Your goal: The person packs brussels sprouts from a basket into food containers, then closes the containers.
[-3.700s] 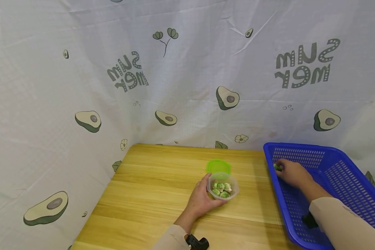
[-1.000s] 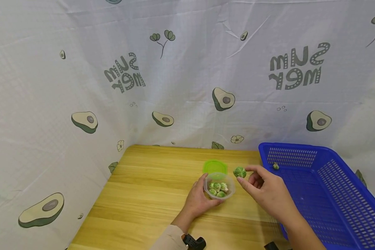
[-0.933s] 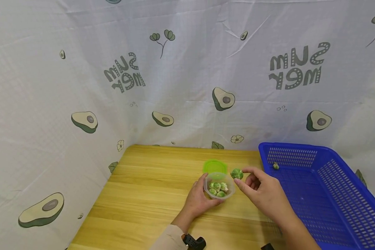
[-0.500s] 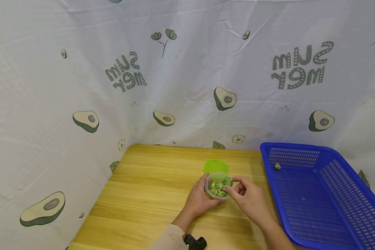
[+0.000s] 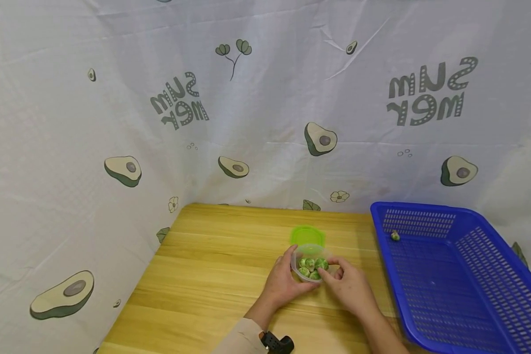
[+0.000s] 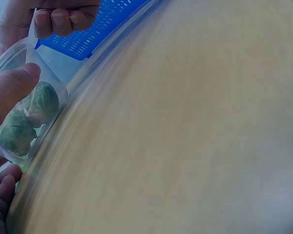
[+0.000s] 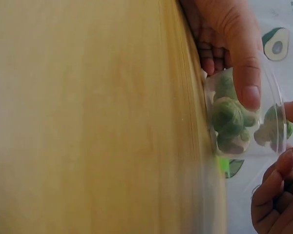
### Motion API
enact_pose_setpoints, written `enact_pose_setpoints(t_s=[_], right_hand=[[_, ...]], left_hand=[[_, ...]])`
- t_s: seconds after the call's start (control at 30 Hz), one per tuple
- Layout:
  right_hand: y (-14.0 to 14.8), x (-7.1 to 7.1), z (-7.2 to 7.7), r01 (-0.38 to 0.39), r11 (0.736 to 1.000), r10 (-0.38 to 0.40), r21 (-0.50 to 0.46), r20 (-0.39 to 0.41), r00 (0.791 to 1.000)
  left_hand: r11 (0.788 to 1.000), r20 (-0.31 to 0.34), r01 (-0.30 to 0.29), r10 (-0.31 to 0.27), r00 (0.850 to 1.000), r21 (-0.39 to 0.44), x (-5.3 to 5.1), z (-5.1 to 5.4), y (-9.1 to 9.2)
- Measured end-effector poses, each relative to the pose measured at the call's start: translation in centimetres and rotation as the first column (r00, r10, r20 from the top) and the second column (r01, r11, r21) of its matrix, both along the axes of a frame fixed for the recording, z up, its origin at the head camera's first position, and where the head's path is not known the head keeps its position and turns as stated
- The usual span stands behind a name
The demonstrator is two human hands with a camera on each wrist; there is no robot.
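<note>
The clear round tub (image 5: 295, 268) stands on the table with several Brussels sprouts (image 5: 304, 271) inside. My left hand (image 5: 280, 282) grips it from the left, thumb at the near side and fingers round the far side. At the tub's right side my right hand (image 5: 349, 290) pinches one green sprout (image 5: 321, 264) between thumb and forefinger, low in the tub. Through the clear wall in the right wrist view, that sprout (image 7: 272, 127) shows inside the rim, apart from the others (image 7: 228, 117). Some sprouts are partly hidden by fingers in the head view.
A green lid (image 5: 308, 236) lies on the table just behind the tub. To the right stands a blue perforated basket (image 5: 391, 275) with one small sprout (image 5: 395, 236) at its back left corner. A patterned white cloth (image 5: 265, 98) hangs behind the table.
My right hand has come out of the basket with a sprout, moved left over the tub and lowered the sprout inside it. My left hand has stayed on the tub.
</note>
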State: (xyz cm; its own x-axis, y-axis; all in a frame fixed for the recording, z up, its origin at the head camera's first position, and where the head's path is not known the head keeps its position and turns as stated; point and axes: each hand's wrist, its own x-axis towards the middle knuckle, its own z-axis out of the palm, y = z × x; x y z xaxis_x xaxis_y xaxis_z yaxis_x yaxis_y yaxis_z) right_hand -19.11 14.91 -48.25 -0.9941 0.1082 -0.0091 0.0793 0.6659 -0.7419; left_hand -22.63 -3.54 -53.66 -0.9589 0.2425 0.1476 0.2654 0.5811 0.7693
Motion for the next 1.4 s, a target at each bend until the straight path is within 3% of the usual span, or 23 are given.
enact_pose_setpoints(t_s=[0.43, 0.73, 1.07, 1.4], right_hand=[[0.1, 0.0, -0.3, -0.018, 1.000, 0.018, -0.014, 0.014, 1.000], [0.0, 0.5, 0.3, -0.019, 1.000, 0.019, -0.012, 0.018, 1.000], [0.0, 1.9, 3.6, -0.021, 0.996, 0.017, -0.085, -0.046, 0.999], [0.6, 4.3, 8.4, 0.013, 0.998, -0.029, -0.067, -0.235, 0.972]], left_hand=[[1.000, -0.040, 0.018, -0.019, 0.999, -0.014, 0.1, 0.2, 0.0], [1.000, -0.028, 0.011, -0.011, 1.000, -0.009, 0.2, 0.2, 0.0], [1.000, -0.024, 0.013, -0.013, 1.000, 0.004, 0.2, 0.2, 0.0], [0.999, -0.003, 0.018, -0.018, 1.000, 0.036, 0.2, 0.2, -0.1]])
